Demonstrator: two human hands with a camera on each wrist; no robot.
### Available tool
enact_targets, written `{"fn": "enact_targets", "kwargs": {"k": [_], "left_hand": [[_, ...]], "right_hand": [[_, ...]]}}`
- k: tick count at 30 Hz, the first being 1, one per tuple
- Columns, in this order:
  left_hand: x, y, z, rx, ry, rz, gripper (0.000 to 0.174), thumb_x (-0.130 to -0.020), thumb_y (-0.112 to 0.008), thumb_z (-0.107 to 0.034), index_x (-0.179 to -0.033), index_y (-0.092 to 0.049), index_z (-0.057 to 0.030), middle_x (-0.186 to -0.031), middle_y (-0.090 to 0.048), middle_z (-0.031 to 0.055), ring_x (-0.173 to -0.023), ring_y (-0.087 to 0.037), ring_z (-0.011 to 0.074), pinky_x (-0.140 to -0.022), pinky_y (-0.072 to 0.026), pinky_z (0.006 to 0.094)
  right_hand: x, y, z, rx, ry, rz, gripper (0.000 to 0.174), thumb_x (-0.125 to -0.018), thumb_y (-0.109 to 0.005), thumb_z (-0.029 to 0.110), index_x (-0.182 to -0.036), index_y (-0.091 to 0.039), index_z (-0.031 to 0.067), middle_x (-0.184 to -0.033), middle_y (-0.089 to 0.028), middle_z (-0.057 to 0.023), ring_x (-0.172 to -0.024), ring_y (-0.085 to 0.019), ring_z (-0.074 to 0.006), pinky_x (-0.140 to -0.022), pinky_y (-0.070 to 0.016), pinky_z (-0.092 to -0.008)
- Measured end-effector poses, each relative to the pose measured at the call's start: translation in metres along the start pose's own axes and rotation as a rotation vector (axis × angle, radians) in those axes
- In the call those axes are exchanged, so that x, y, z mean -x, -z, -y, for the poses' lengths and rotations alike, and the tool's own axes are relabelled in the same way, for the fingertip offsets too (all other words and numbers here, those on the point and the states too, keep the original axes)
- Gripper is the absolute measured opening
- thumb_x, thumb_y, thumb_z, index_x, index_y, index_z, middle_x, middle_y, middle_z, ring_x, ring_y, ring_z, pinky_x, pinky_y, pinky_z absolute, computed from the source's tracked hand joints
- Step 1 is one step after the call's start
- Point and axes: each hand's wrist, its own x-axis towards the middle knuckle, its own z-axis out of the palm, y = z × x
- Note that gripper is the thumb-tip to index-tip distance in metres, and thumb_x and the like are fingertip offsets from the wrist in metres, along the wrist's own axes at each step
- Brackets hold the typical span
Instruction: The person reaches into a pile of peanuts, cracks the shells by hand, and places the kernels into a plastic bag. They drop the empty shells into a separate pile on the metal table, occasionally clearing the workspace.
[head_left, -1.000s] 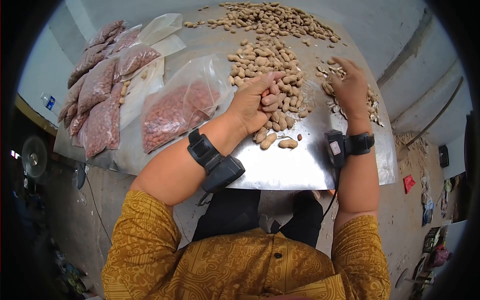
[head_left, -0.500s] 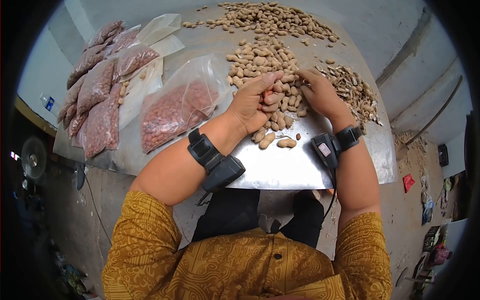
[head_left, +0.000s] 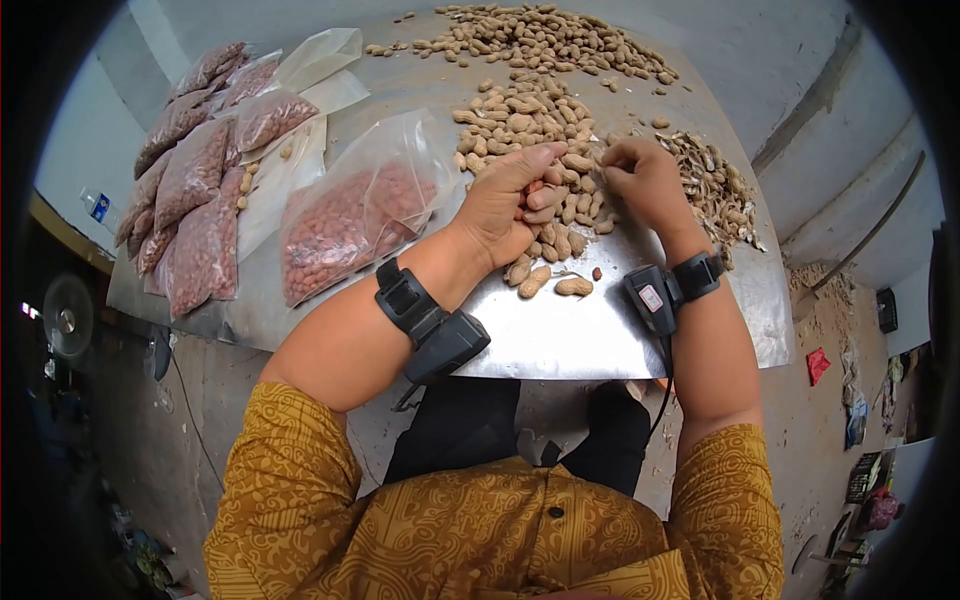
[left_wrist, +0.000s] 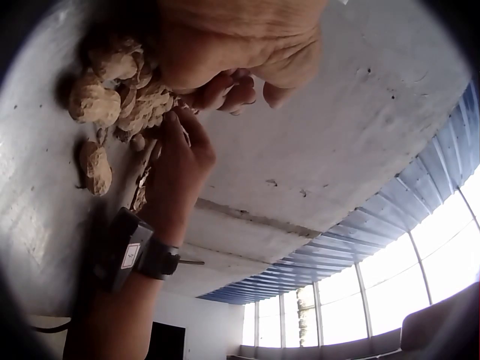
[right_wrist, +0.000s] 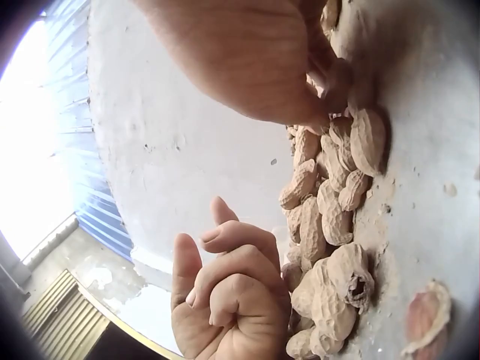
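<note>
Leftward, reddish kernels (head_left: pixel 345 240) inside a clear bag (head_left: pixel 400 140).

The right hand (right_wrist: pixel 247 64) fills the top of the view, its fingertips down at the upper end of a heap of unshelled peanuts (right_wrist: pixel 322 217); the heap lies on a grey worktop (right_wrist: pixel 431 202); below, just beside the heap, the left hand (right_wrist: pixel 236 300) shows curled fingers; a reddish piece with a pale rim (right_wrist: pixel 426 319) lies apart at lower right; behind stand a pale wall (right_wrist: pixel 187 165) and blue ribbed sheeting (right_wrist: pixel 94 150).
</note>
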Motion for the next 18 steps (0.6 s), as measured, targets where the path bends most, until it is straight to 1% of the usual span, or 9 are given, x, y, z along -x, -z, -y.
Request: {"fn": "enact_targets", "kwargs": {"k": [3, 4, 7, 8, 11, 12, 15, 18], "left_hand": [[-0.001, 0.001, 0.003, -0.076, -0.055, -0.028, 0.028, -0.089, -0.058, -0.014, -0.113, -0.053, -0.0011, -0.078, -0.053, 0.0015, -0.053, -0.040, 0.0046, -0.044, -0.0303, 0.0157], [-0.002, 0.001, 0.005, -0.102, -0.078, -0.043, 0.028, -0.088, -0.058, -0.012, -0.113, -0.053, -0.0012, -0.079, -0.053, 0.0014, -0.053, -0.040, 0.0048, -0.044, -0.0310, 0.0158], [0.000, -0.004, 0.009, -0.174, -0.148, -0.065, 0.030, -0.087, -0.059, -0.007, -0.116, -0.052, -0.0014, -0.081, -0.055, 0.0011, -0.054, -0.041, 0.0048, -0.046, -0.0327, 0.0159], [0.000, -0.005, 0.009, -0.217, -0.167, -0.064, 0.030, -0.086, -0.060, -0.006, -0.116, -0.053, -0.0015, -0.081, -0.055, 0.0012, -0.054, -0.042, 0.0045, -0.046, -0.0330, 0.0158], [0.002, -0.007, 0.010, -0.335, -0.217, -0.062, 0.029, -0.086, -0.061, -0.007, -0.114, -0.055, -0.0016, -0.081, -0.056, 0.0013, -0.055, -0.042, 0.0038, -0.047, -0.0335, 0.0157], [0.002, -0.007, 0.010, -0.369, -0.229, -0.061, 0.028, -0.086, -0.061, -0.007, -0.113, -0.056, -0.0014, -0.080, -0.056, 0.0012, -0.056, -0.042, 0.0036, -0.047, -0.0336, 0.0157], [0.004, -0.011, 0.010, -0.406, -0.271, -0.059, 0.024, -0.086, -0.061, -0.009, -0.109, -0.059, -0.0011, -0.078, -0.057, 0.0006, -0.055, -0.042, 0.0030, -0.047, -0.0333, 0.0156], [0.006, -0.015, 0.009, -0.408, -0.290, -0.061, 0.022, -0.087, -0.061, -0.011, -0.106, -0.060, -0.0009, -0.075, -0.057, -0.0007, -0.054, -0.041, 0.0023, -0.046, -0.0324, 0.0154]], "right_hand": [[0.000, -0.003, 0.000, -0.592, -0.080, -0.114, 0.008, -0.077, -0.062, 0.003, -0.084, -0.064, -0.0012, -0.080, -0.066, -0.0064, -0.073, -0.063, -0.0157, -0.067, -0.0490, -0.0263], [0.002, 0.000, 0.001, -0.698, -0.068, -0.062, 0.010, -0.081, -0.061, 0.002, -0.091, -0.063, -0.0016, -0.088, -0.066, -0.0065, -0.079, -0.063, -0.0140, -0.070, -0.0509, -0.0262], [0.006, -0.004, 0.010, -1.192, -0.040, 0.028, 0.017, -0.082, -0.062, 0.003, -0.098, -0.061, -0.0014, -0.092, -0.065, -0.0096, -0.081, -0.065, -0.0181, -0.074, -0.0529, -0.0290], [0.006, -0.007, 0.010, -1.231, 0.005, 0.074, 0.019, -0.083, -0.061, 0.004, -0.101, -0.059, -0.0017, -0.095, -0.064, -0.0114, -0.082, -0.065, -0.0198, -0.075, -0.0545, -0.0300], [0.010, -0.008, 0.018, -1.308, -0.057, 0.166, 0.017, -0.084, -0.060, 0.004, -0.100, -0.059, -0.0023, -0.095, -0.064, -0.0114, -0.080, -0.065, -0.0185, -0.071, -0.0547, -0.0275], [0.010, -0.010, 0.017, -1.301, -0.061, 0.176, 0.017, -0.085, -0.060, 0.004, -0.100, -0.060, -0.0022, -0.095, -0.064, -0.0110, -0.078, -0.065, -0.0171, -0.069, -0.0548, -0.0257], [0.012, -0.009, 0.021, -1.259, -0.091, 0.230, 0.018, -0.085, -0.060, 0.005, -0.101, -0.059, -0.0025, -0.094, -0.064, -0.0102, -0.077, -0.064, -0.0157, -0.069, -0.0543, -0.0248], [0.014, -0.008, 0.030, -1.248, -0.097, 0.217, 0.018, -0.084, -0.061, 0.005, -0.100, -0.060, -0.0017, -0.092, -0.064, -0.0090, -0.077, -0.064, -0.0142, -0.067, -0.0535, -0.0238]]}}
